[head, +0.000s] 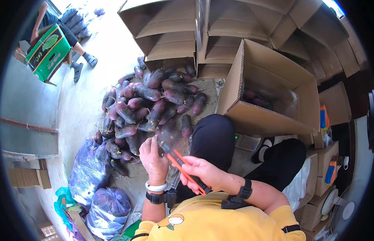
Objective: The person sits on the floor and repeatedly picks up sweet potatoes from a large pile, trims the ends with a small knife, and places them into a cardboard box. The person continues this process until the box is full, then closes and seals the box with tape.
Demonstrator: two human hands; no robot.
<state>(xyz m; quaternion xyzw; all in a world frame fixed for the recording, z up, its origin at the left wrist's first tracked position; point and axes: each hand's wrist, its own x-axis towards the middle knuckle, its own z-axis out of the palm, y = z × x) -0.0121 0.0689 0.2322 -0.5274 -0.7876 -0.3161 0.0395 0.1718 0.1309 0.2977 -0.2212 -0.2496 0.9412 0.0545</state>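
My right hand (202, 173) grips an orange-and-black utility knife (187, 171), its blade end pointing up and left. Just left of that tip, my left hand (154, 159) has its fingers curled against a blurred dark purple radish (169, 129). The knife and fingers partly hide the contact. Beyond both hands a heap of long purple radishes (147, 92) covers the floor, several with thin roots and yellowish shoots. To the right of my knee stands an open cardboard carton (280, 119) with some radishes and clear plastic inside.
Stacked open cartons (172, 27) rise behind the heap. A digital scale (247, 142) with a green display sits by the carton. Filled plastic bags (90, 171) stand at left. An electric fan (345, 208) is at lower right. Upper left, another person's legs (80, 49) show beside a green carton (48, 54).
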